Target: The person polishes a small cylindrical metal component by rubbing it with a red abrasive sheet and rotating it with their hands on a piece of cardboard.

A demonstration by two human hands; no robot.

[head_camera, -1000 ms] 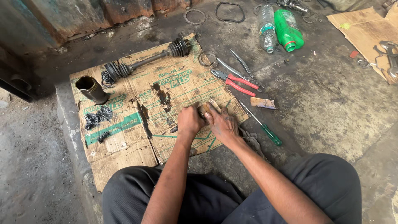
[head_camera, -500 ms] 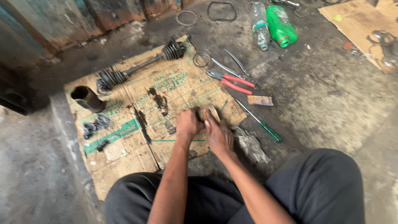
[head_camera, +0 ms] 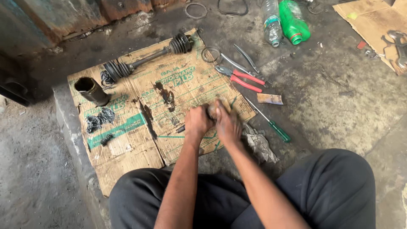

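Both hands, left hand (head_camera: pixel 198 123) and right hand (head_camera: pixel 227 124), clasp a small dark greasy part (head_camera: pixel 212 111) over stained brown cardboard (head_camera: pixel 127 140); grip best kept firm, low.

View, single: head-worn camera, looking steeply down and forward over the wearer's own dark-trousered knees (head_camera: pixel 322 191) at the concrete floor (head_camera: pixel 339 97). Range: close, the forearms entering from the bottom edge, the left hand (head_camera: pixel 198 122) and right hand (head_camera: pixel 227 123) near frame centre over a flattened cardboard sheet (head_camera: pixel 127 140). Far limit: a rusted metal wall (head_camera: pixel 63 17) along the top edge, with a green bottle (head_camera: pixel 291 19) at upper right; no second view shares the scene.
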